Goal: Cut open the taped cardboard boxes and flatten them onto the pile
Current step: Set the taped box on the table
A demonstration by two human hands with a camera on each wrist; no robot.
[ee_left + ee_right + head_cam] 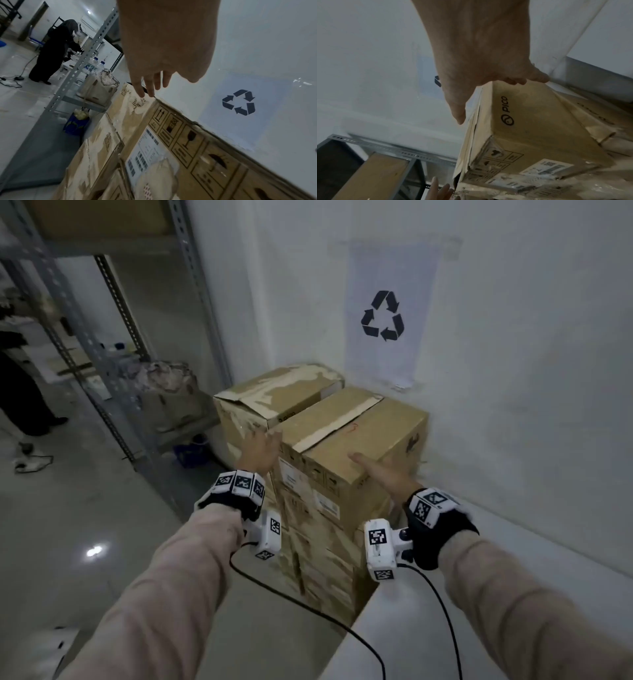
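Two hands reach for the taped top box (356, 436) on a cardboard stack in the wall corner. Left hand (257, 447), fingers straight, meets its left edge; right hand (380, 472), fingers extended, grips nothing at its right side.

You are working in dim, flat, cool light. One ceiling lamp (89, 12) shows small and bright in the left wrist view, and a glare spot (94, 551) shines on the glossy floor (68, 508) in the head view. Shadows are soft, darkest under the shelf (373, 174). Your hands (168, 40) fill the wrist views close up, smeared and out of focus. Straight lines bend toward the edges. The label (145, 150) print is perhaps too blurred to read.
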